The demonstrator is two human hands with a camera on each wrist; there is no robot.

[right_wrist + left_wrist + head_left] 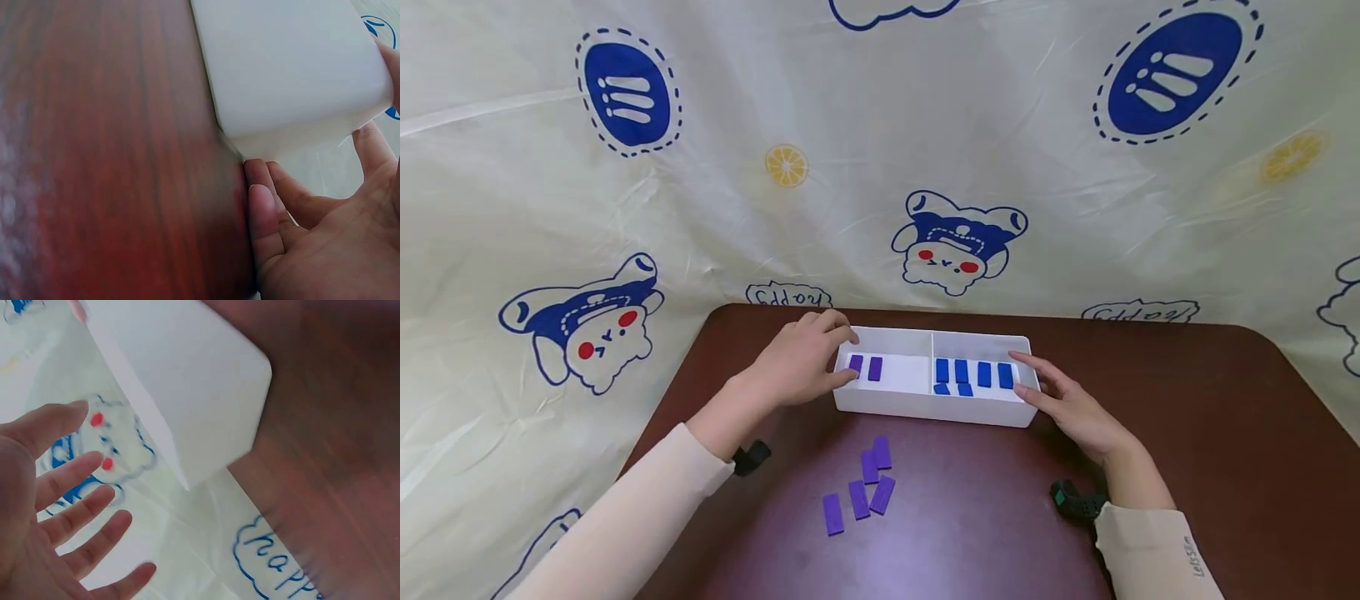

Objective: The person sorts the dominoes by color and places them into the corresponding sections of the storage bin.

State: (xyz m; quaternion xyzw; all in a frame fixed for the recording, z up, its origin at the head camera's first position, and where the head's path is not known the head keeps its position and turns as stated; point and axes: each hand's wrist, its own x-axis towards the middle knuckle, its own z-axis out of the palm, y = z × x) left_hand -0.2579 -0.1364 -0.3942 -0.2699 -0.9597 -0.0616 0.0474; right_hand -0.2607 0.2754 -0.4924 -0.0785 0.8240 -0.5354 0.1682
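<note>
A white two-compartment box [880, 403] stands on the table. In the head view, two purple tiles [876, 369] are in its left compartment and several blue tiles [984, 374] in its right one. My left hand [801, 358] is at the box's left end; in the left wrist view its fingers [81, 526] are spread, apart from the wall. At the opposite end, my right hand [1067, 408] grips the box, thumb and forefinger at the rim. The right wrist view shows other fingertips [261, 209] low against the end wall.
Several loose purple tiles [859, 499] lie on the brown table [985, 508] in front of the box. Behind the table hangs a pale printed sheet [850, 233]. Dark bands [1072, 502] are worn on both wrists.
</note>
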